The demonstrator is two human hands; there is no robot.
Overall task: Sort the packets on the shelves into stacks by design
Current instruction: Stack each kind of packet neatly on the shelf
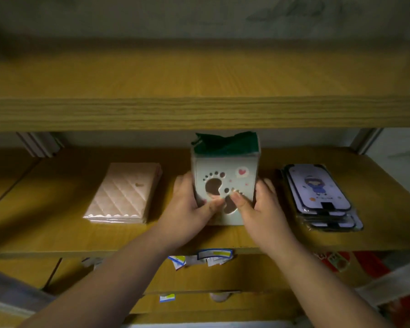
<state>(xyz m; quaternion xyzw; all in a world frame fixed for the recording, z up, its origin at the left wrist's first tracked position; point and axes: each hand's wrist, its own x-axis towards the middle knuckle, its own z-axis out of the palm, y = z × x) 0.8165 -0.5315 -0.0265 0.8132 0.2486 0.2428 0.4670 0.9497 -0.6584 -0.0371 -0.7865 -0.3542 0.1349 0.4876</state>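
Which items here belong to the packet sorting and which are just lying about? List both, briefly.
Part of the job:
- footprint packets, held by the left hand and right hand
- pink quilted stack
- purple cartoon-figure stack
- middle shelf they rest on

Just lying about:
- loose labels below the shelf edge
- cardboard boxes underneath
- red packaging, lower right

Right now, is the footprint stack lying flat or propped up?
Propped up: the footprint stack faces the camera, gripped by left hand and right hand.

Both forearms reaching forward, left hand (pixel 191 204) and right hand (pixel 258 207) gripping, thumbs nearly touching
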